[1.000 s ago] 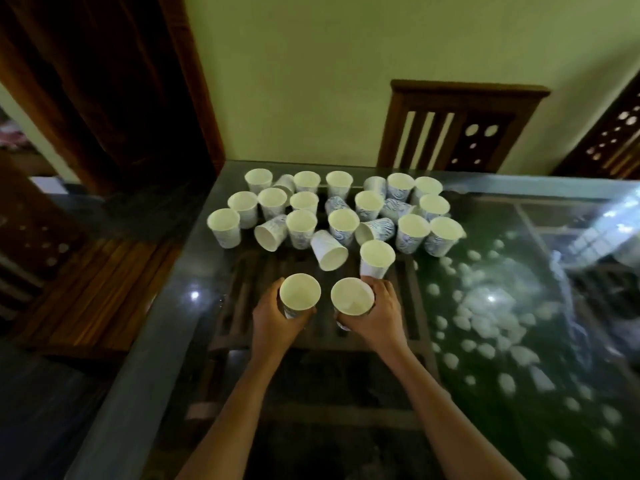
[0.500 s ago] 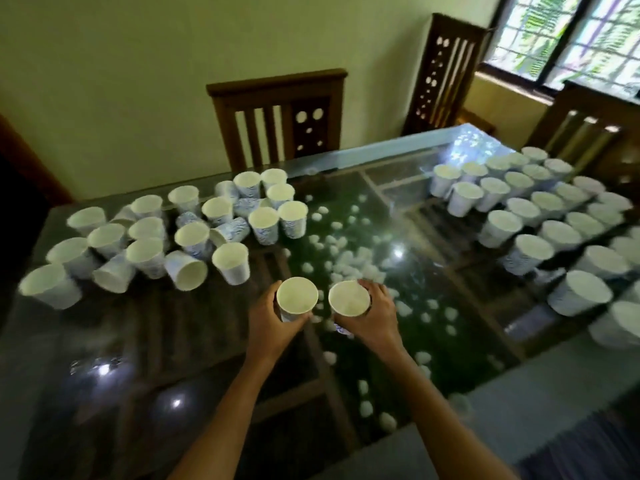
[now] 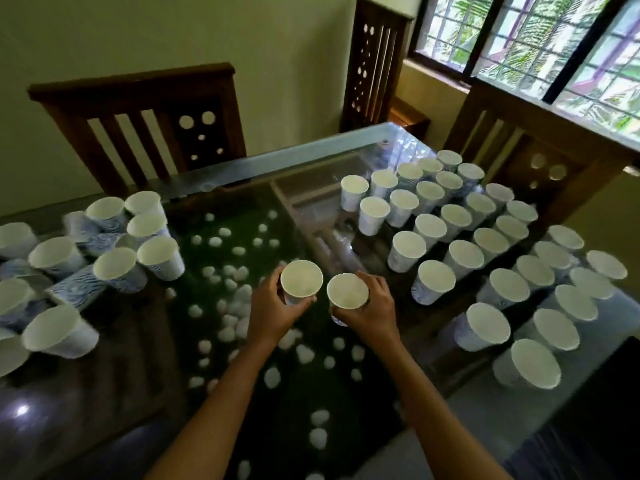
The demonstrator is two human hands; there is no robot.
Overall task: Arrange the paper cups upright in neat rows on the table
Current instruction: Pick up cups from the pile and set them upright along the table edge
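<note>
My left hand [image 3: 273, 313] grips one white paper cup [image 3: 300, 280] upright above the middle of the glass table [image 3: 263, 168]. Just to its right, my right hand [image 3: 372, 311] holds a second paper cup [image 3: 347, 292], also mouth up. On the right side of the table stand several upright cups in neat rows [image 3: 485, 244]. A loose, untidy cluster of cups [image 3: 86, 258] sits on the left side, some upright and some lying on their sides.
Wooden chairs stand at the far edge [image 3: 145, 112], the far corner [image 3: 375, 60] and the right side [image 3: 540, 147]. A barred window [image 3: 554, 46] is at the upper right. White pebbles [image 3: 235, 299] show beneath the glass in the middle.
My view has swung right from the loose cluster toward the neat rows. Both hands have carried their cups along to the right, still holding them upright.
</note>
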